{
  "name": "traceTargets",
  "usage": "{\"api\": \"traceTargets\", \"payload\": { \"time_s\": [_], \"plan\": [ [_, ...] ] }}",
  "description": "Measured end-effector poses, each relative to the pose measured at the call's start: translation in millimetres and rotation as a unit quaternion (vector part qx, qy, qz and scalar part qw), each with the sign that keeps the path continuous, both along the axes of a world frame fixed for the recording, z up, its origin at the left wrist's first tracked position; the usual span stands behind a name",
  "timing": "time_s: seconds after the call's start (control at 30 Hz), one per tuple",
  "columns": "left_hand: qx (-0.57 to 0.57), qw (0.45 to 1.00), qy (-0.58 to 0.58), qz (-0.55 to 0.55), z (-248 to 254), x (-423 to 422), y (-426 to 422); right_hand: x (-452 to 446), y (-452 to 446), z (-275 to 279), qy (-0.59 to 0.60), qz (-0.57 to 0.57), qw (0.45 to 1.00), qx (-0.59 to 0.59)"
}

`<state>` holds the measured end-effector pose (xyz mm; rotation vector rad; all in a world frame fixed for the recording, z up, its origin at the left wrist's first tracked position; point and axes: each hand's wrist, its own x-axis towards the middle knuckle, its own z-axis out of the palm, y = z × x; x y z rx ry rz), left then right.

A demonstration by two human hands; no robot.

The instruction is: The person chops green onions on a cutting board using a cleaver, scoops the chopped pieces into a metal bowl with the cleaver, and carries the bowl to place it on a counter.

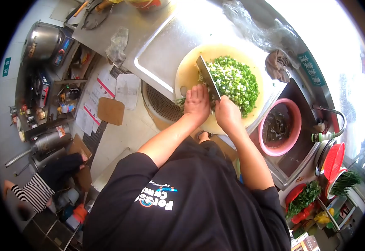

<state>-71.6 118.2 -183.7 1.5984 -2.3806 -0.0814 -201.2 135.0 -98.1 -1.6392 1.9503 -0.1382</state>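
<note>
Your right hand (pixel 227 112) is clamped on the handle of a broad steel cleaver (pixel 208 78), the blade extending ahead of it. Your left hand (pixel 197 102) lies just left, fingers together; you can't tell its grip. Right of the blade, chopped green-and-white scallions (pixel 234 83) heap on a round yellowish board (pixel 187 67).

The cleaver (pixel 208 78) has a smooth metal blade; the basin (pixel 297 119) looks like glossy pink plastic.
</note>
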Motion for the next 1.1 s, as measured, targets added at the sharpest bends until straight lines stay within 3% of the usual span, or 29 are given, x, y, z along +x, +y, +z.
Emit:
{"api": "traceTargets", "payload": {
  "time_s": [0.1, 0.2, 0.33, 0.4, 0.53, 0.63, 0.7, 0.9, 1.1],
  "plan": [
    [0.024, 1.0, 0.01, 0.0, 3, 2, 0, -8, -2, 1, -0.041, 0.006, 0.998, -0.057],
    [0.082, 0.996, 0.041, 0.005, 5, 2, -4, -18, 14, 16, -0.03, -0.017, 0.999, -0.042],
    [-0.001, 0.998, 0.06, -0.007, 6, -1, -4, -18, 32, 41, -0.04, -0.029, 0.998, -0.028],
    [0.084, 0.995, 0.054, 0.021, 12, -1, -1, -16, 37, 35, -0.045, -0.02, 0.998, -0.044],
    [0.074, 0.996, 0.053, 0.025, 12, 2, -1, -11, 35, 27, -0.014, -0.013, 1.0, -0.024],
    [0.102, 0.99, 0.1, 0.004, 24, 11, 0, -15, 34, 25, -0.027, -0.017, 0.999, -0.023],
    [0.151, 0.966, 0.211, -0.014, 37, 17, -3, -18, 32, 25, -0.03, -0.003, 0.999, -0.031],
    [0.052, 0.967, 0.238, -0.071, 43, 30, -6, -24, 30, 18, -0.045, -0.002, 0.999, -0.03],
    [0.085, 0.958, 0.27, -0.05, 24, 36, -6, -25, 27, 20, -0.049, 0.011, 0.998, -0.044]
  ]
}}
